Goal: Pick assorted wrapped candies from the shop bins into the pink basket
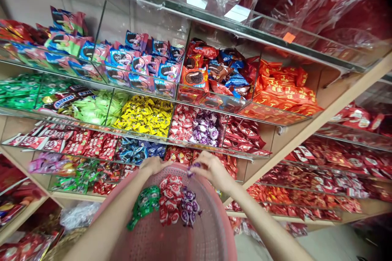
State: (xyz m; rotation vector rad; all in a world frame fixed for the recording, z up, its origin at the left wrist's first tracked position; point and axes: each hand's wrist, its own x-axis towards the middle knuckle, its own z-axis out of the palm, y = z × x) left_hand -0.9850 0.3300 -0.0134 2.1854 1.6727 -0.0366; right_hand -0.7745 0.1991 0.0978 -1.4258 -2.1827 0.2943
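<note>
A pink plastic basket (211,228) sits in front of me, holding green, red-white and purple wrapped candies (171,206). My left hand (154,164) is curled over the basket's far rim, gripping it. My right hand (212,170) hovers above the far rim with its fingers pinched on a small purple candy (193,166). Just beyond my hands, tiered clear bins (202,128) hold matching red-white and purple candies.
Sloping acrylic shelves are filled with wrapped sweets: yellow candies (147,116), green packs, Snickers bars (63,101), blue cookie packs (137,65), orange-red packs (281,85). A wooden divider (321,118) separates another rack of red packets on the right. Red bags hang overhead.
</note>
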